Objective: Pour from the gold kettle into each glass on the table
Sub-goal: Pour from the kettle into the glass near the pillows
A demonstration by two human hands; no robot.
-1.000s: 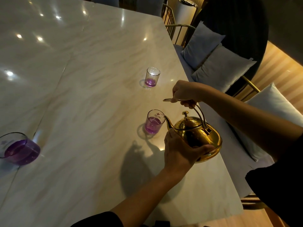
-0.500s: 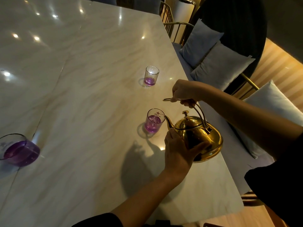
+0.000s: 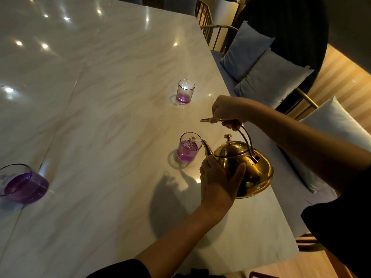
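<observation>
kettle [image 3: 247, 171]: tilted, poured into glass [image 3: 188, 147] at spout
right hand [image 3: 227, 111]: clamped on handle [image 3: 244, 133]
left hand [image 3: 217, 182]: cupped round kettle

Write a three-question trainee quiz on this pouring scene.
1. True or false: the far glass holds less purple liquid than the left glass.
2. The gold kettle is pouring into: A) the far glass B) the middle glass C) the left glass.
3. Fill in: the right hand grips the kettle's ____, while the left hand holds its body.
Key: 1 true; 2 B; 3 handle.
</observation>
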